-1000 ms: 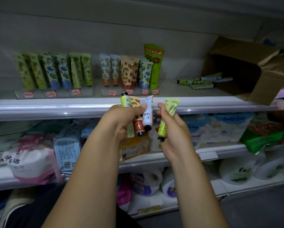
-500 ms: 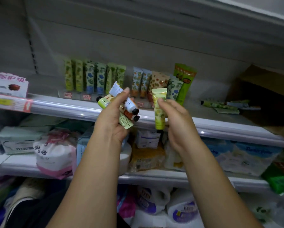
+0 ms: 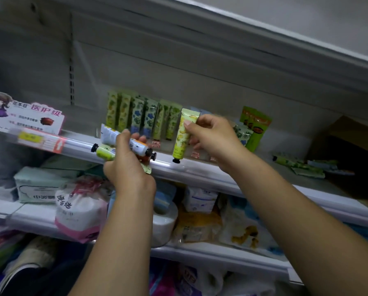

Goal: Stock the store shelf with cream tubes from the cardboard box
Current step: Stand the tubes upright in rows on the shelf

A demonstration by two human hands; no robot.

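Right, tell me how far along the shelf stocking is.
Done: a row of tubes stands on the shelf. In hand: the right hand holds a yellow tube cap-down; the left hand grips several more tubes. Left: those, plus loose tubes lying by the cardboard box.

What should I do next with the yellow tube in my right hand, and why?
Probably carry the yellow tube in over the shelf lip and stand it beside the green tubes. The right hand pinches it upright, cap down, right at the lip, and the left hand is full of other tubes.
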